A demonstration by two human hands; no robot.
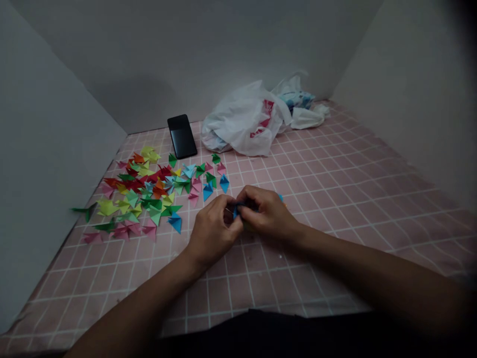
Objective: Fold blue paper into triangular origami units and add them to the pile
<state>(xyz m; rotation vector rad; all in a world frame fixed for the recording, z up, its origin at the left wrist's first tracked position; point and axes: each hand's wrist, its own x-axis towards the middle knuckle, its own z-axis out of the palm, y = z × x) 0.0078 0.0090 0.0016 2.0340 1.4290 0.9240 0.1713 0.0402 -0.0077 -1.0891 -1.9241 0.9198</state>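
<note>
Just right of the big pile of folded colored paper triangles [149, 194], the left hand [212, 231] and right hand [266, 211] pinch a small blue paper piece [236, 211] tight between closed fingertips, mid-fold; pressing the crease flat seems to come next.

hands: left hand [212, 231] and right hand [266, 211] pinch blue paper piece [235, 211] together
pile: folded paper triangles [149, 194] left of hands
phone [182, 135]: behind pile
plastic bag [246, 119]: right of phone
surface: pink grid cloth [335, 199]
</note>
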